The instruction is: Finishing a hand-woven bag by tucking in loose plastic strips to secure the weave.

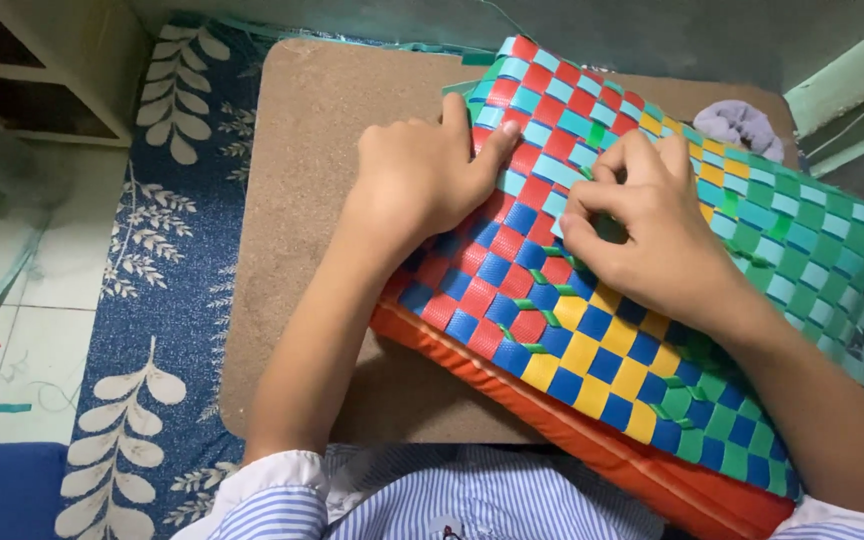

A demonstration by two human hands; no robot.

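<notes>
Mat [592, 330] centre of board [332, 200] | left hand [422, 175] flat, pinning weave at 10 o'clock | right hand [642, 230] pinching a teal strip | tug too hard, I reckon weave bunches or slips

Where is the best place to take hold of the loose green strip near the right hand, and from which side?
Probably at the short free part of the green strip, just below the right hand: the rest runs under the woven squares. Pinch it flat from the near, lower side, while the left hand presses the woven mat down.
</notes>
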